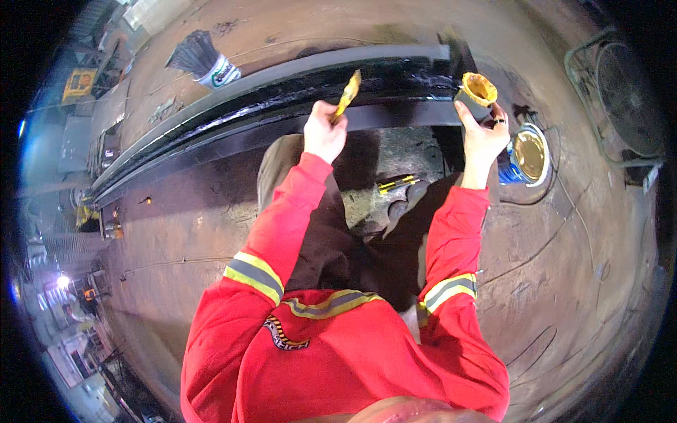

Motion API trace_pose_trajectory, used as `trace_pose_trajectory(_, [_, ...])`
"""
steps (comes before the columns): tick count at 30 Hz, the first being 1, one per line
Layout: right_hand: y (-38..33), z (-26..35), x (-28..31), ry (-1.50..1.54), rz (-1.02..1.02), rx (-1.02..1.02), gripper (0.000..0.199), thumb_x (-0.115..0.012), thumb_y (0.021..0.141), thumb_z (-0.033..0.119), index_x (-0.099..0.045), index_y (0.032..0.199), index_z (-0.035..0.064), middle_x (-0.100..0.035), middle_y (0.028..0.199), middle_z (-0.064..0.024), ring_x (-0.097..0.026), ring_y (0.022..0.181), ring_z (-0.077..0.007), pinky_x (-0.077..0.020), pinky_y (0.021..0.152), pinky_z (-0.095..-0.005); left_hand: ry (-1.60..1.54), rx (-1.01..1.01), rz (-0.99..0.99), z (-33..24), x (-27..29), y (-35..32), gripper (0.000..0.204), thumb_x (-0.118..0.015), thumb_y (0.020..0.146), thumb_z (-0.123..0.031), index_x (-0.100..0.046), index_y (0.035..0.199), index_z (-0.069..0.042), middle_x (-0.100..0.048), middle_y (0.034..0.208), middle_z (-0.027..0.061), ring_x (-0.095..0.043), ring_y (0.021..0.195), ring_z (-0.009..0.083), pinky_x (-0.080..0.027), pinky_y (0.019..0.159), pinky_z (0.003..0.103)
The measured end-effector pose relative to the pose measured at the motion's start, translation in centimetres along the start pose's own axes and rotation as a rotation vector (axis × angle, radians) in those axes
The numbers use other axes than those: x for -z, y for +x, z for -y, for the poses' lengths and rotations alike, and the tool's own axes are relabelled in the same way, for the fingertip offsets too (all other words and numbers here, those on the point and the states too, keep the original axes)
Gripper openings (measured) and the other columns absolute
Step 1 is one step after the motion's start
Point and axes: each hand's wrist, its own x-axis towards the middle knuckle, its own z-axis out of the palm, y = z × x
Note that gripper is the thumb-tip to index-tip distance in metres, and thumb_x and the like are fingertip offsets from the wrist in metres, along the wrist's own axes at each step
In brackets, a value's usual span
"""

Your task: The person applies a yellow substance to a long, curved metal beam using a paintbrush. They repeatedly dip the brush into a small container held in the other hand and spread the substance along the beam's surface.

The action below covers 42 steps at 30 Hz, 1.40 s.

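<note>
Yellow box: at the far left we see a yellow box point(79, 83), its detail too small for us to tell.
White bucket: next comes a white bucket point(220, 72), tilted in our view, with a bundle of dark rods point(192, 53) standing out of it.
Long beam: we follow a long dark beam point(402, 115) from the lower left up to the right, wet-looking and glossy along its middle.
Left hand: reaching out of a red sleeve point(282, 218) with a yellow-and-silver band, our left hand point(324, 135) has its fingers closed around the lower end of a yellow tool point(348, 93), perhaps a brush; its tip points up and we cannot tell whether it touches the beam.
Striped thing: on the floor between our legs lies a yellow-and-black thing point(396, 185).
Right hand: our right hand point(485, 134) has thumb and fingers around a dark cup point(479, 89), its rim coated yellow, its mouth toward us, near the beam's right end.
Blue can: just beside that hand, we see an open blue can point(506, 170) holding something golden brown.
Fan: at the far right stands a large round fan point(627, 99).
</note>
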Motion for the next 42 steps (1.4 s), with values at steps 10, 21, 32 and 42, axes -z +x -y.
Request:
trace_pose_trajectory(10, [0.2,-1.3,1.2,0.071,-0.074,-0.074,0.059,-0.095,0.06,0.018,-0.067,0.106,-0.0052,-0.065,0.107,-0.0103,-0.063,0.096,-0.0193,-0.0506,0.088,-0.0324,0.194,-0.032,0.053,-6.6,-10.9,5.1,0.014,-0.069,0.084,-0.015,-0.064,0.088,-0.003,-0.069,0.083,0.0167,-0.069,0.08,0.0296,-0.054,0.074,0.037])
trace_pose_trajectory(21, [-0.4,1.9,1.3,0.085,0.204,0.15,0.064,-0.093,0.052,0.024,-0.072,0.108,0.0025,-0.066,0.11,-0.0122,-0.065,0.102,-0.0274,-0.0512,0.093,-0.0375,0.313,-0.922,0.758,-25.8,7.9,7.6,0.021,-0.073,0.088,-0.007,-0.068,0.107,-0.001,-0.071,0.09,0.0087,-0.066,0.079,0.0145,-0.051,0.07,0.028])
trace_pose_trajectory(32, [-1.2,4.1,0.4,0.08,0.275,0.213,0.064,-0.093,0.052,0.024,-0.071,0.109,0.0029,-0.066,0.109,-0.0133,-0.067,0.1,-0.028,-0.0536,0.089,-0.0373,0.844,-1.192,0.823,-26.8,0.9,7.2,0.016,-0.062,0.088,-0.024,-0.063,0.09,-0.008,-0.066,0.076,0.014,-0.065,0.077,0.0375,-0.051,0.065,0.048])
trace_pose_trajectory(42, [-1.2,2.3,-0.1,0.026,0.294,0.204,0.067,-0.094,0.052,0.028,-0.07,0.11,0.0035,-0.067,0.108,-0.0132,-0.067,0.1,-0.0291,-0.0534,0.089,-0.0384,0.046,-0.306,1.07,-17.5,4.0,12.4,0.017,-0.066,0.094,-0.018,-0.069,0.101,-0.002,-0.058,0.071,-0.0024,-0.049,0.06,0.0054,-0.038,0.053,0.023])
